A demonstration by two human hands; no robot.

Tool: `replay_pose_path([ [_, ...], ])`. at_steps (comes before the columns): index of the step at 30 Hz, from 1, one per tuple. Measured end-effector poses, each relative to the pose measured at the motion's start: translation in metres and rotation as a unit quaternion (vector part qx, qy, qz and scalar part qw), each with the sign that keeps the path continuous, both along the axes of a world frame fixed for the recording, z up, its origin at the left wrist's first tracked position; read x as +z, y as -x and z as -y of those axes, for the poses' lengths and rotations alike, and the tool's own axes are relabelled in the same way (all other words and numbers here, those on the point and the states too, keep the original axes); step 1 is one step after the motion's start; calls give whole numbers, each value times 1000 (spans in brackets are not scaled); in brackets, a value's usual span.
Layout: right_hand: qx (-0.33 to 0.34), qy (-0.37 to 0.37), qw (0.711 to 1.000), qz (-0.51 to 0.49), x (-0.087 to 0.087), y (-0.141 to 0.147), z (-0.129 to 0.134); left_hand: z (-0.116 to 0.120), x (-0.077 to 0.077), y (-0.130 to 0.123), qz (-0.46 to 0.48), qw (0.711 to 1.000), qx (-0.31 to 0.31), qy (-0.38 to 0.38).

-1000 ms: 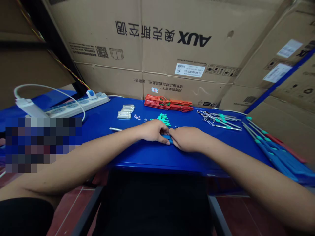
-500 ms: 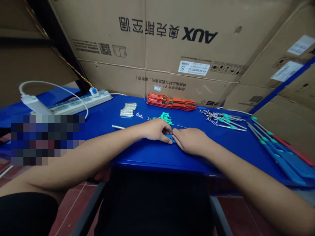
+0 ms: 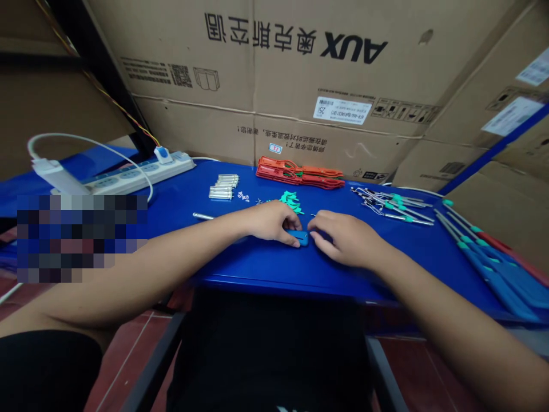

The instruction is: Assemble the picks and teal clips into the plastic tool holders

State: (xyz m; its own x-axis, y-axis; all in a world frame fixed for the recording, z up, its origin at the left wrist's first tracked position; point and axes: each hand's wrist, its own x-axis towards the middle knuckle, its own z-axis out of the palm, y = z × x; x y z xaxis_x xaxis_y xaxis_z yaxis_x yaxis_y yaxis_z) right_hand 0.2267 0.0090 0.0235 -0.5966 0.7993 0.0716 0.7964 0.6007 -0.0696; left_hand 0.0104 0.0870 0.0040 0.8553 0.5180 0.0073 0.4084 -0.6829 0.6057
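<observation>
My left hand (image 3: pixel 277 222) holds a blue plastic piece (image 3: pixel 302 237) between thumb and fingers, low over the blue table (image 3: pixel 266 274). Most of that piece is hidden in the hand. Just right of it, my right hand (image 3: pixel 337 233) has its fingers bent, the thumb and fingertips near the blue end but apart from it. Whether the right fingers pinch something small cannot be made out. Behind the left hand lie small green parts (image 3: pixel 292 201). A silver rod (image 3: pixel 203 216) pokes out behind the left forearm.
Orange-red handles (image 3: pixel 300 173) lie by the cardboard (image 3: pixel 266 74). Clear tubes (image 3: pixel 223 186) sit left, near a power strip (image 3: pixel 141 174). Wired metal rods (image 3: pixel 394 206) lie right, with blue-handled pieces (image 3: pixel 501 266) at the far right.
My right hand has drawn back to the right from the blue piece, whose end is now exposed. The left hand keeps its hold. The view has shifted slightly.
</observation>
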Motion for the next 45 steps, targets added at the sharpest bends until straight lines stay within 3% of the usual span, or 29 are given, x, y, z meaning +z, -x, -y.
replay_pose_path([
  [6, 41, -65, 997, -32, -24, -10, 5, 1, 2, 0, -9, 1000, 0, -3],
  [13, 103, -126, 985, 64, -25, -12, 8, 1, 3, 0, -13, 1000, -9, -25],
  [16, 84, -94, 992, 3, -23, -10, 5, 2, 3, 0, -11, 999, -19, -27],
  [19, 59, -9, 995, -85, -19, -7, -2, 1, 2, 0, -3, 999, -36, -37],
  [22, 55, 48, 991, -109, -13, -3, -10, 1, 1, 0, 7, 997, -51, -61],
  [27, 97, 27, 994, -48, -14, -1, -16, 0, 1, 1, 8, 996, -59, -69],
  [31, 118, 11, 990, -76, -23, -5, -14, 1, 1, 1, 10, 997, -57, -57],
  [34, 54, 26, 994, -93, -23, -5, -11, 3, 2, 0, 10, 997, -44, -56],
  [38, -47, 7, 998, 40, -16, 6, -5, 5, 2, -1, -1, 999, -30, -45],
  [41, -39, -5, 990, 136, -12, 19, -1, 6, 2, -2, -5, 998, -28, -56],
  [45, -36, 12, 985, 169, -7, 29, 2, 7, 2, -2, 0, 997, -33, -72],
])
